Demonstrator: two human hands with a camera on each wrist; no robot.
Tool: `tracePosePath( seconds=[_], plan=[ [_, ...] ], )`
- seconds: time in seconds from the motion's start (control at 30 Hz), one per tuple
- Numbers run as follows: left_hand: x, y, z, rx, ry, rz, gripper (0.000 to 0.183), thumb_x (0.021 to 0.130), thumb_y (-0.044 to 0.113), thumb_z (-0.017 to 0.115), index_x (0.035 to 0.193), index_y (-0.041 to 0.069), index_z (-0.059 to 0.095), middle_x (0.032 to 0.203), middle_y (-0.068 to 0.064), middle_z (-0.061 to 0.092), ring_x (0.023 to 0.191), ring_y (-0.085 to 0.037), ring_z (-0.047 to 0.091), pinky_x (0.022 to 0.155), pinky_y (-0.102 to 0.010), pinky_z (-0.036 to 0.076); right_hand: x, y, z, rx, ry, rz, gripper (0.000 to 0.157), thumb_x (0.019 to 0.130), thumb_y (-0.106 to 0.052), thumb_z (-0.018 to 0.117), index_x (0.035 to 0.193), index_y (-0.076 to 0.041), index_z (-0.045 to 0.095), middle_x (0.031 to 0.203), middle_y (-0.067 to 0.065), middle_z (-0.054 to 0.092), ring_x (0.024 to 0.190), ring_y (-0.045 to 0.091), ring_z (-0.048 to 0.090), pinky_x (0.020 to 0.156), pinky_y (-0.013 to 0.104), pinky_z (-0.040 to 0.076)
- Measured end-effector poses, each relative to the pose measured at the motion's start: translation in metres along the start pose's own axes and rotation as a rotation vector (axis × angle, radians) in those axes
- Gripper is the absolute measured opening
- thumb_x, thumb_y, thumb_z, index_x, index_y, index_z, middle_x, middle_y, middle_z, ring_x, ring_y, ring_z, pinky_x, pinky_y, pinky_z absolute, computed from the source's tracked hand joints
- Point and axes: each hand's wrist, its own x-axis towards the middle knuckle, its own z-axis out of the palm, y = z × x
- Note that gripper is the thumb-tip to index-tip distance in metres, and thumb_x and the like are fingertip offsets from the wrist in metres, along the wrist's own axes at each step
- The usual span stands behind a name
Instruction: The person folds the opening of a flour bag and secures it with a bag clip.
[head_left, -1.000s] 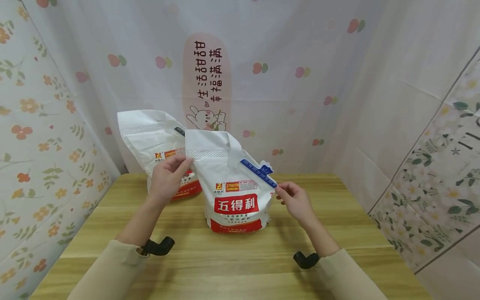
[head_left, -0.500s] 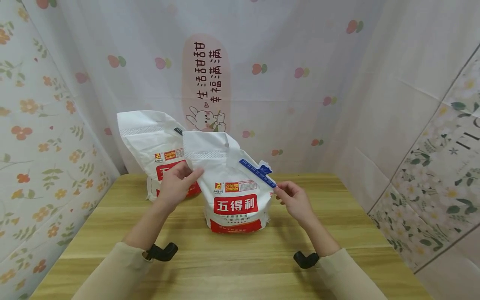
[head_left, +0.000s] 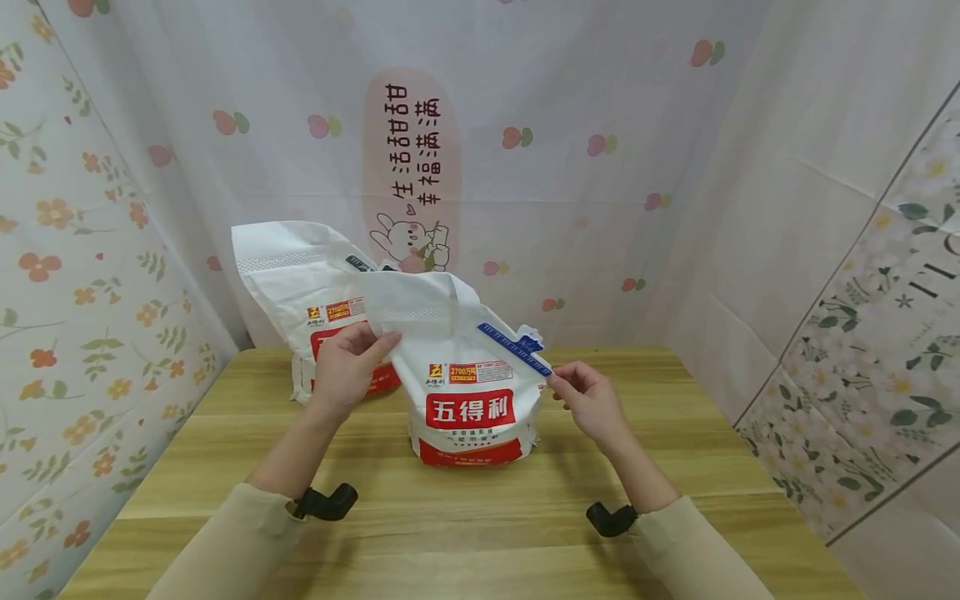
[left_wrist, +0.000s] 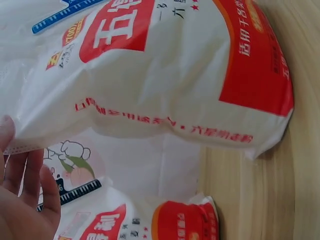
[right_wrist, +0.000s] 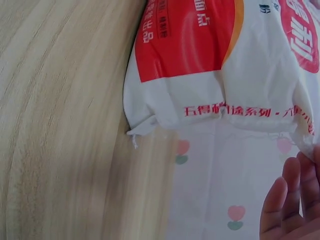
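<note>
A white flour bag [head_left: 468,375] with red printing stands in the middle of the wooden table. Its white top band droops toward the upper left, and a blue sealing clip [head_left: 515,348] runs slantwise across its upper right corner. My left hand [head_left: 347,371] pinches the bag's left edge below the band, thumb in front and fingers behind, as the left wrist view also shows. At the other side, my right hand [head_left: 588,402] pinches the bag's right edge by the clip's lower end. In the right wrist view, the right hand's fingers [right_wrist: 291,190] are at the bag's corner.
Behind and to the left stands a second flour bag [head_left: 300,292], closed with a dark green clip [head_left: 360,263]; the front bag and my left hand partly cover it. Printed curtains [head_left: 585,225] hang behind the table [head_left: 465,533] and along both sides.
My left hand has shifted slightly right and its thumb lies further onto the bag. The bag's top has sunk a little, showing more of the rear clip. My right hand stays put.
</note>
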Motion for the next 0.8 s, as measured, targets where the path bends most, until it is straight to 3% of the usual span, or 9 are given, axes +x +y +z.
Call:
tracePosePath(
  seconds=[0.2,0.3,0.57,0.8],
  plan=[
    [-0.003,-0.003,-0.005,0.064,-0.054,-0.027,0.044,0.104,0.037,0.077,0.135,0.007,0.07,0.132,-0.009,0.075,0.111,-0.015,0.069,0.098,-0.023,0.059,0.002,0.0,-0.001,-0.008,-0.021,-0.006,0.028,0.111,-0.028,0.067,0.122,-0.003,0.073,0.119,0.022,0.073,0.099,0.029,0.069,0.08,0.027,0.06],
    [-0.002,-0.003,-0.006,0.073,-0.044,-0.015,0.044,0.103,0.037,0.078,0.134,0.007,0.071,0.133,-0.012,0.076,0.113,-0.018,0.07,0.096,-0.021,0.059,0.003,-0.001,-0.002,-0.018,-0.028,0.0,0.028,0.111,-0.029,0.068,0.122,-0.004,0.073,0.117,0.018,0.073,0.097,0.023,0.067,0.08,0.026,0.059],
    [0.001,-0.004,-0.009,0.136,-0.029,-0.023,0.045,0.103,0.041,0.079,0.134,0.009,0.073,0.135,-0.013,0.076,0.117,-0.025,0.068,0.101,-0.03,0.056,0.005,-0.002,-0.003,-0.041,-0.029,0.003,0.028,0.111,-0.03,0.068,0.122,-0.005,0.073,0.11,0.01,0.073,0.098,0.026,0.066,0.076,0.025,0.056],
    [0.0,-0.008,-0.016,0.173,-0.107,0.013,0.047,0.105,0.043,0.075,0.138,0.01,0.07,0.137,-0.013,0.074,0.119,-0.027,0.064,0.101,-0.035,0.054,0.005,-0.003,-0.006,-0.047,-0.07,0.0,0.031,0.111,-0.03,0.068,0.125,-0.003,0.072,0.118,0.019,0.072,0.102,0.029,0.068,0.079,0.026,0.06]
  ],
)
